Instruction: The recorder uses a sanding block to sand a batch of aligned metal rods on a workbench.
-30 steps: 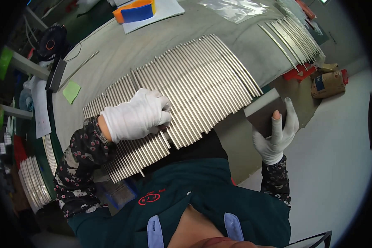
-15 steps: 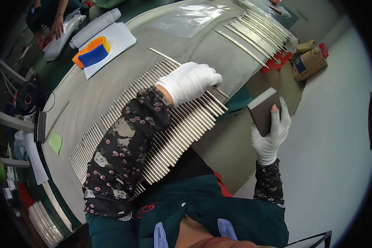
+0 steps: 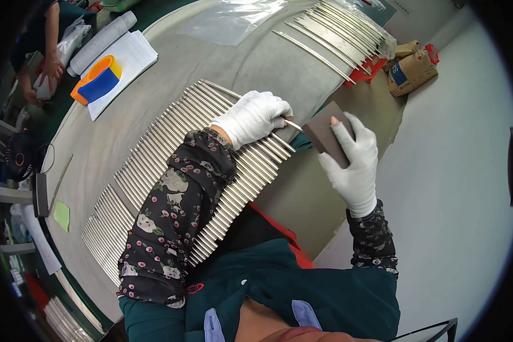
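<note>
Resting on a long row of metal rods laid side by side on the grey worktop, the gloved left hand pinches one rod's end at the worktop's near edge. The gloved right hand grips a dark sanding block just beside that rod's tip.

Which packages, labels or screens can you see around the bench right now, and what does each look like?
Brown paper bag: on the floor at the bench's far right end, with a blue and white label and a red edge.
Clear plastic sheet: flat on the far bench top, see-through.
Green note: small square slip at the bench's left edge.
White paper: far left of the bench, under an orange and blue tape roll.
No screen shows.
</note>
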The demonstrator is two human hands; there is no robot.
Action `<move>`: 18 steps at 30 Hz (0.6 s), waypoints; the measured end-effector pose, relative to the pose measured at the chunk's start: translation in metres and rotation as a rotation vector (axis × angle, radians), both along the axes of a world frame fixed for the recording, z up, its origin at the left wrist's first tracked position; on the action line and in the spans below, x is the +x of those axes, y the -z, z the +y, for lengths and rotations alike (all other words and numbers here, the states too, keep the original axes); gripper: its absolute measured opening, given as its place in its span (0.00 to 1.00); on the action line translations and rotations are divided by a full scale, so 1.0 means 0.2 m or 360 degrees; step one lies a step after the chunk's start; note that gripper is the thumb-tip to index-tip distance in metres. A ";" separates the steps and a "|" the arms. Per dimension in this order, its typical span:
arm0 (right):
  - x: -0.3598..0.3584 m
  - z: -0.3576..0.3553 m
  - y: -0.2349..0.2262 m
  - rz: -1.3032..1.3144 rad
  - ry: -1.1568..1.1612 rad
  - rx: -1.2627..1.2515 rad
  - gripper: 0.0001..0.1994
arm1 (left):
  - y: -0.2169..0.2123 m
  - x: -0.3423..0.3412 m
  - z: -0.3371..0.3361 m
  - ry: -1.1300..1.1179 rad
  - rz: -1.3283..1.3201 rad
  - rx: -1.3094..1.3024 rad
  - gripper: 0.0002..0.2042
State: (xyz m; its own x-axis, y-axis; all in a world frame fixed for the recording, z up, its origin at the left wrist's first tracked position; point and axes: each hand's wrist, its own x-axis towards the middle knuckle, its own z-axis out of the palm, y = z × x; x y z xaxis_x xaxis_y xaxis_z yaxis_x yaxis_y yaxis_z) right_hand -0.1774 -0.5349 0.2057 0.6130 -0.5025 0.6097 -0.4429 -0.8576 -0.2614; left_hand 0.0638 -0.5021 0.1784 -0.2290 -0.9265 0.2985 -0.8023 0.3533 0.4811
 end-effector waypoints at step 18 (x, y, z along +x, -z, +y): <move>0.05 0.03 -0.14 0.0552 -0.0408 -0.0069 0.23 | -0.01 -0.02 0.02 -0.0053 -0.0034 0.0074 0.07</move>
